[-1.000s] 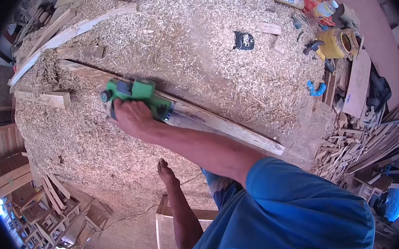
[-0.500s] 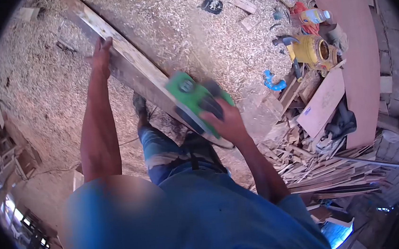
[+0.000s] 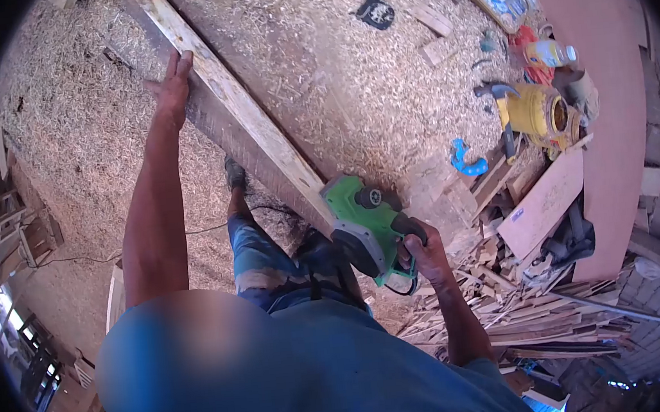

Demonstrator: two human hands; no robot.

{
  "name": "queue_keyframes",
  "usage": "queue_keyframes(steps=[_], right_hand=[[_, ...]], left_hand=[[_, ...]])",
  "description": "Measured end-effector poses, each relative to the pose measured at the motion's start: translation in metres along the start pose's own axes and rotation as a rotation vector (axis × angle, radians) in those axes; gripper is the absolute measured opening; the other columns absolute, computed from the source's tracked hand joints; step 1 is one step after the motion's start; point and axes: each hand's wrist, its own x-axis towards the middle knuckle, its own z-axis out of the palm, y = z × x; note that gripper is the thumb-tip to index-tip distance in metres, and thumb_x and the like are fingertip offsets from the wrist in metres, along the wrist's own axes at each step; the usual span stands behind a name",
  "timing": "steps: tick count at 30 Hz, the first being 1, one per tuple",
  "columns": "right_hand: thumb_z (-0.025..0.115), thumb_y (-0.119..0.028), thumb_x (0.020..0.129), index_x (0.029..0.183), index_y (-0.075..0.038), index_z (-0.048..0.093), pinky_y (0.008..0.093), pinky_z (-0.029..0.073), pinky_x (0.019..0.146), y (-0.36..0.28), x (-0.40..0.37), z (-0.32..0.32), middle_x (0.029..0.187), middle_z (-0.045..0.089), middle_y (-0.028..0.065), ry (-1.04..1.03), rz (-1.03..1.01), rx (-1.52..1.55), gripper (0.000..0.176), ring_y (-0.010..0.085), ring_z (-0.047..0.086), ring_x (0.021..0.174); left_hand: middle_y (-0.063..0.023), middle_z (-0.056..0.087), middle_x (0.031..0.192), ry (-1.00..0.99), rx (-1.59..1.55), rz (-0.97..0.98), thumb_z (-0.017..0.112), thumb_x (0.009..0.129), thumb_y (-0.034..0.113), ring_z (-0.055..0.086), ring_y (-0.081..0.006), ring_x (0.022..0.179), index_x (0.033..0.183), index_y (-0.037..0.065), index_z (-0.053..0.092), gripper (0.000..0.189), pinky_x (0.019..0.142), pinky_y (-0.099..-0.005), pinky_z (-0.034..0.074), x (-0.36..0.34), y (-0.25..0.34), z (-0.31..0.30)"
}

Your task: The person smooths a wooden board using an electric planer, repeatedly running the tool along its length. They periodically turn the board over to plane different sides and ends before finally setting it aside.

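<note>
Planer (image 3: 363, 223) — inside right hand (image 3: 429, 256) fingers

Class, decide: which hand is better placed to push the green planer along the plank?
Probably right. The right hand grips the green planer at the near end of the plank; the left hand rests far up it.

A long wooden board (image 3: 249, 131) is lying slanted. My left hand (image 3: 173, 86) is touching its far part, and it is running down toward my right hand (image 3: 427, 254). It is looking pale on top and darker on its side. A green planer (image 3: 363, 223) with black parts is sitting on the board's near end, its handle inside my right hand.
</note>
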Motion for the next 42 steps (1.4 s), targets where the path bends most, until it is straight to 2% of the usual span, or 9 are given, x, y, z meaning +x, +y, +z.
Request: queue_keyframes(steps=[4,7,11,20,23,25,28,35,42], right_hand=[[0.071,-0.036,0.104,0.124,0.002,0.063,0.026,0.041,0.046,-0.033,0.047,0.029,0.065,0.056,-0.0013,0.01,0.039,-0.055,0.044,0.008,0.052,0.05],[0.066,-0.031,0.107,0.121,0.002,0.064,0.0268,0.041,0.046,-0.076,0.101,0.066,0.063,0.056,-0.0008,-0.021,0.006,-0.168,0.036,0.0082,0.052,0.049],[0.058,-0.039,0.112,0.11,-0.001,0.063,0.0282,0.042,0.047,-0.13,0.194,0.124,0.062,0.055,0.0006,-0.08,-0.081,-0.291,0.039,0.0107,0.053,0.048],[0.059,-0.054,0.108,0.111,-0.002,0.064,0.0281,0.041,0.049,-0.242,0.368,0.249,0.064,0.055,-0.0004,-0.166,-0.182,-0.214,0.053,0.01,0.052,0.05],[0.059,-0.053,0.108,0.108,-0.002,0.066,0.028,0.041,0.048,-0.238,0.346,0.249,0.065,0.054,-0.0007,-0.114,-0.201,-0.203,0.052,0.0101,0.052,0.05],[0.059,-0.053,0.108,0.106,-0.001,0.066,0.0283,0.041,0.049,-0.222,0.312,0.226,0.064,0.055,-0.0006,-0.109,-0.19,-0.297,0.052,0.0102,0.052,0.05],[0.058,-0.051,0.109,0.105,-0.001,0.067,0.0284,0.042,0.05,-0.179,0.235,0.173,0.062,0.056,0.0,-0.063,-0.098,-0.398,0.051,0.0101,0.053,0.051],[0.07,-0.016,0.099,0.126,0.002,0.063,0.0269,0.044,0.049,-0.023,0.013,0.024,0.072,0.06,0.001,0.021,0.037,-0.225,0.033,0.0081,0.054,0.052],[0.084,-0.045,0.093,0.126,0.001,0.063,0.0266,0.045,0.05,0.014,-0.021,-0.017,0.071,0.058,-0.0013,-0.035,0.102,0.056,0.061,0.0076,0.053,0.055]], left_hand=[[-0.0333,-0.029,0.17,0.053,0.07,0.004,0.056,0.091,0.084,-0.009,-0.0639,0.157,0.165,0.044,0.037,0.086,0.131,-0.0619,0.006,-0.009,0.006,0.001],[-0.0371,-0.028,0.168,0.018,-0.06,-0.036,0.056,0.094,0.08,-0.02,-0.0539,0.159,0.167,0.032,0.039,0.089,0.131,-0.0557,-0.007,-0.02,0.016,0.001],[-0.0308,-0.029,0.171,-0.009,0.014,-0.099,0.054,0.09,0.087,-0.012,-0.0622,0.157,0.165,0.046,0.036,0.087,0.131,-0.0609,0.005,-0.021,0.017,-0.004],[-0.029,-0.037,0.168,-0.155,-0.576,-0.146,0.043,0.098,0.084,-0.019,-0.0441,0.162,0.168,0.024,0.037,0.092,0.133,-0.0457,0.003,0.016,-0.026,-0.007],[-0.0183,-0.019,0.176,-0.187,-0.692,-0.179,0.04,0.103,0.077,0.0,-0.0373,0.164,0.171,0.019,0.026,0.09,0.133,-0.0443,0.001,0.001,-0.01,-0.006],[-0.0182,-0.02,0.176,-0.142,-0.547,-0.165,0.044,0.102,0.075,-0.002,-0.0399,0.163,0.17,0.022,0.027,0.088,0.133,-0.0461,0.0,-0.001,-0.004,-0.001],[-0.0296,-0.038,0.167,-0.066,-0.239,-0.104,0.061,0.094,0.073,-0.028,-0.0532,0.156,0.166,0.033,0.039,0.086,0.131,-0.0527,-0.006,-0.007,0.01,0.0],[-0.0332,-0.033,0.168,-0.122,-0.213,0.016,0.061,0.098,0.067,-0.028,-0.043,0.159,0.169,0.027,0.032,0.087,0.132,-0.0438,-0.007,-0.01,0.014,-0.006],[-0.0352,-0.031,0.167,-0.186,-0.226,0.035,0.056,0.099,0.073,-0.034,-0.0452,0.156,0.17,0.021,0.029,0.092,0.132,-0.0432,-0.011,0.02,-0.026,-0.006]])
